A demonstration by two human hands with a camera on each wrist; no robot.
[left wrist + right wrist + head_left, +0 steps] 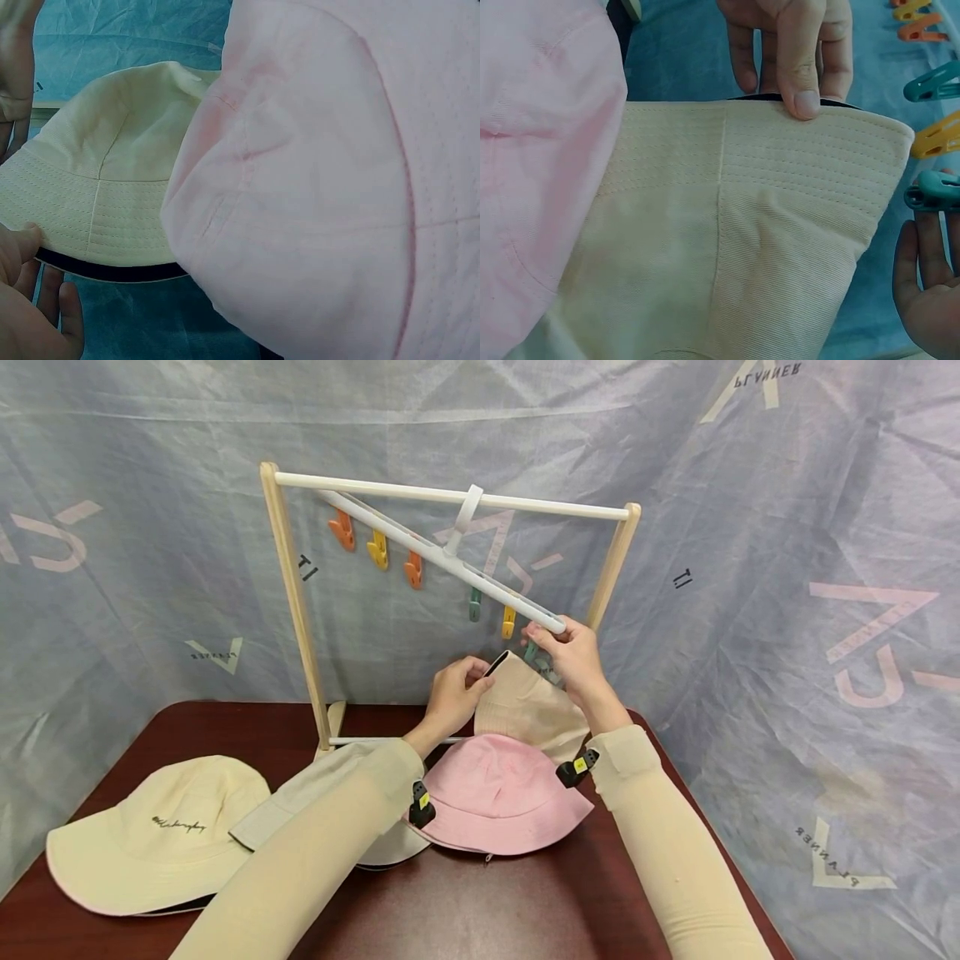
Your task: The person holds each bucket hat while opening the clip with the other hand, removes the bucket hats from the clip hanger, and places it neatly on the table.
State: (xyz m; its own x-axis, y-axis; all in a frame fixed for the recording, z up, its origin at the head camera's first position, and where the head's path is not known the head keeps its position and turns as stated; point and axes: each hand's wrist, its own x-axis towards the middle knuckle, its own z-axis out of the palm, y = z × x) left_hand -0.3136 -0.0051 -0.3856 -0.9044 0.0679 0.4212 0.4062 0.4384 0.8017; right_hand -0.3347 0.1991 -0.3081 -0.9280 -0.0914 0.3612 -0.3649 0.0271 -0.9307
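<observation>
By its brim, between thumb and fingers, my left hand [453, 695] holds a beige bucket hat [517, 702] with a dark lining. In the right wrist view the left thumb lies on the stitched brim. My right hand [576, 662] is at the near end of a white hanger [498, 589], where it pinches a green clothes peg [934, 191]; its thumb is hidden in the right wrist view. The hat's brim and this peg are apart. A pink bucket hat [498, 785] lies in front of the beige one and covers part of it.
The hanger hooks over the top bar of a wooden rack [360, 486] and slants toward me. Several orange [413, 570], yellow and green pegs hang along it. On the table [480, 910], a cream hat [161, 835] and a grey hat [300, 802] lie to the left.
</observation>
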